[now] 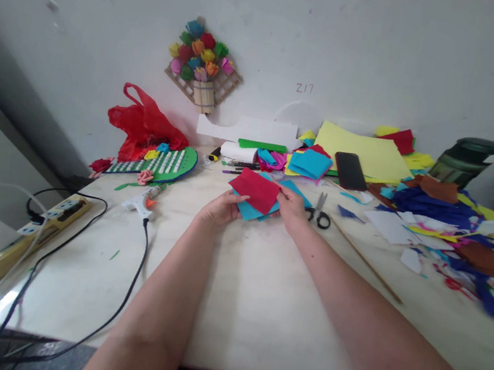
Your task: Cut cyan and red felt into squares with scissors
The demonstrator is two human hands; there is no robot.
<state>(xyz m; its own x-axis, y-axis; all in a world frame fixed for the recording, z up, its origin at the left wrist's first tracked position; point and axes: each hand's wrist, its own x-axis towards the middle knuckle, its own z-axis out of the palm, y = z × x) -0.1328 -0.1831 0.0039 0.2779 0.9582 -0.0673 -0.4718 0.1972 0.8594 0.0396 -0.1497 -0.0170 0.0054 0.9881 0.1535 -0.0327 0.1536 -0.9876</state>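
Note:
Both hands hold a red paper square [256,190] above the middle of the table, with blue paper [248,211] beneath it. My left hand [223,207] grips the near left edge, its thumb on top of the red sheet. My right hand [290,205] pinches the right edge, fingers closed on the papers. Another blue sheet [297,192] lies behind my right hand. Black-handled scissors [319,212] rest just right of that hand, blades pointing away. Beside them a thin wooden stick [367,261] slants toward the table's right front.
A glue gun [142,203] and its cord lie left, near a yellow power strip [17,243]. A green board with white pieces [169,166] and a red bag [143,122] stand behind. Paper scraps [438,209], a phone [350,171] and a dark bottle [465,163] occupy the right.

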